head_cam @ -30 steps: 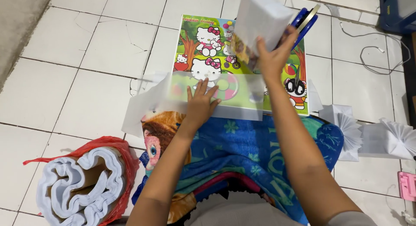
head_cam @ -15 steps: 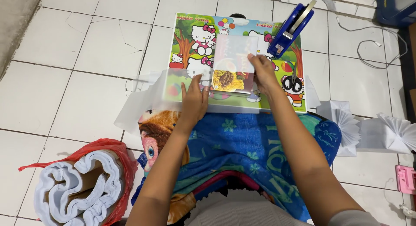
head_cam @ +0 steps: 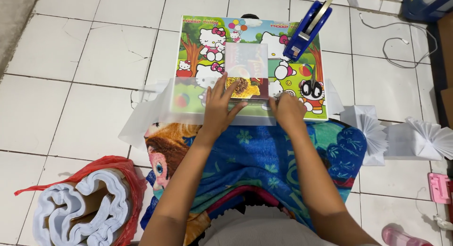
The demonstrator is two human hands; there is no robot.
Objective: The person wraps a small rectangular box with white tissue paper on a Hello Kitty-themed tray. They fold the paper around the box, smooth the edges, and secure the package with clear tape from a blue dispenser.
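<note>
Packet (head_cam: 246, 74) now lying flat on translucent sheet (head_cam: 188, 100) atop cartoon-printed board (head_cam: 198, 62), no longer raised at one o'clock as a second ago. Left hand (head_cam: 219, 106) spread open, pressing packet's near corner. Right hand (head_cam: 288, 110) lowered to five o'clock of packet, fingers curled at sheet edge; grip unclear. One blue tape dispenser (head_cam: 306, 29), one pair of scissors (head_cam: 311, 88), one paper roll (head_cam: 85, 210) in red bag.
</note>
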